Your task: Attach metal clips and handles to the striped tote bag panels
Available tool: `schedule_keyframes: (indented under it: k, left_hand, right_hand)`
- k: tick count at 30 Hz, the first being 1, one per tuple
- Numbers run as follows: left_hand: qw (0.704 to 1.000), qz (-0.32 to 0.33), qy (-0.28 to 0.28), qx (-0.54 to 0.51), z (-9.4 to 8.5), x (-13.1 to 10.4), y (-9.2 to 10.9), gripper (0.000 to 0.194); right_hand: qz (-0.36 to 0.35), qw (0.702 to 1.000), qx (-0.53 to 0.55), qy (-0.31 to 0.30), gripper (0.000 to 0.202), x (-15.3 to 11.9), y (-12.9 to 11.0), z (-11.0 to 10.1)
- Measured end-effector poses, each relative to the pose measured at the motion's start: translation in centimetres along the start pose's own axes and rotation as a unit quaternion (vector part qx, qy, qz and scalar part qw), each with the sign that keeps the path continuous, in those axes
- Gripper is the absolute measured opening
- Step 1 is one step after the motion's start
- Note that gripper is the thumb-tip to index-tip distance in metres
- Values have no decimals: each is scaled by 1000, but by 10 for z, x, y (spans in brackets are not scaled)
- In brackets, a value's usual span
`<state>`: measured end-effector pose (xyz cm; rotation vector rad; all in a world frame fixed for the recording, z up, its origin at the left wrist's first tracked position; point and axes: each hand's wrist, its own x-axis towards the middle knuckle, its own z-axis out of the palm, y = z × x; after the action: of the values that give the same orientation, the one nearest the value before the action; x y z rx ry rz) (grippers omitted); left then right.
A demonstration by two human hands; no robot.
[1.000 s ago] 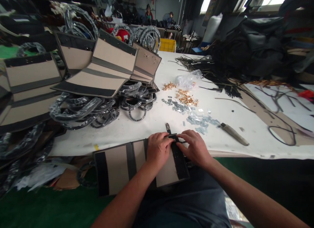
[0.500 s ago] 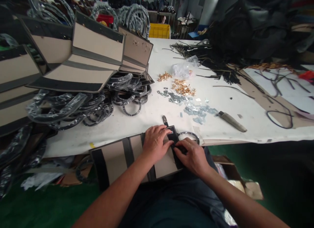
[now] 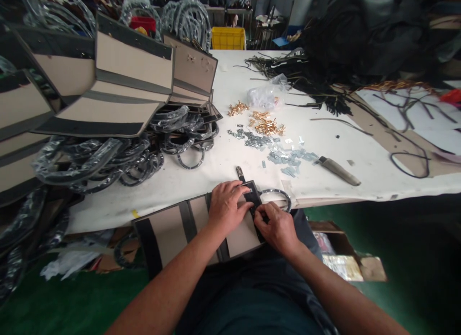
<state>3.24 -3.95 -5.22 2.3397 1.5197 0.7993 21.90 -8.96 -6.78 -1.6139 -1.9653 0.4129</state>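
Beige panel (image 3: 167, 229) lies under both hands (image 3: 224, 206)

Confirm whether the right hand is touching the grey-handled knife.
Apart. The head view shows the knife lying on the table, white surface visible between it and the right hand.

A beige, black-banded panel (image 3: 167, 229) lies spread out at the table edge (image 3: 103, 221).

Single head-worn camera, above near edge of bench (image 3: 223, 157), facing forward and down across it; wearer's forearms (image 3: 169, 277) close to lens, far end of bench well off.
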Motion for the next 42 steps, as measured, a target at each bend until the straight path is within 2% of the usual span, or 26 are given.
schedule_keyframes:
  k: [8, 11, 14, 17, 19, 21, 25, 29, 31, 34, 42]
  left_hand:
    - [1000, -6, 6, -10, -4, -1, 0, 38]
    - [1000, -10, 8, -19, -4, -2, -1, 37]
    - [999, -13, 9, -28, -4, -2, -3, 38]
    - [999, -17, 12, -36, -6, -2, -4, 38]
    - [999, -20, 18, -41, -8, -2, -5, 38]
    - [998, -27, 30, -44, -8, -2, -8, 40]
    - [997, -29, 49, -50, -3, -2, -15, 42]
    - [994, -44, 75, -69, 1, -3, -18, 42]
    - [994, -41, 75, -71, 1, -3, -20, 42]
    - [995, -35, 70, -68, 1, -2, -21, 42]
    - [993, -45, 86, -67, -1, -2, -16, 44]
  right_hand:
    - [-21, 998, 65, 17, 13, 0, 2, 3]
    - [-32, 995, 95, -10, 10, 1, 2, -13]
    - [-27, 995, 92, 9, 13, 14, 4, -40]
    - [-14, 997, 63, 46, 15, 47, 11, -59]
    - [-13, 998, 36, 51, 16, 83, 17, -61]
    - [-8, 999, -12, 34, 17, 126, 24, -57]
    - [52, 992, -112, -37, 22, 217, 36, -41]
    - [88, 984, -139, -65, 33, 276, 49, -22]
    - [103, 981, -146, -76, 39, 293, 54, -14]
    - [117, 977, -148, -97, 32, 308, 60, -6]
    - [149, 972, -151, -103, 24, 317, 65, -2]
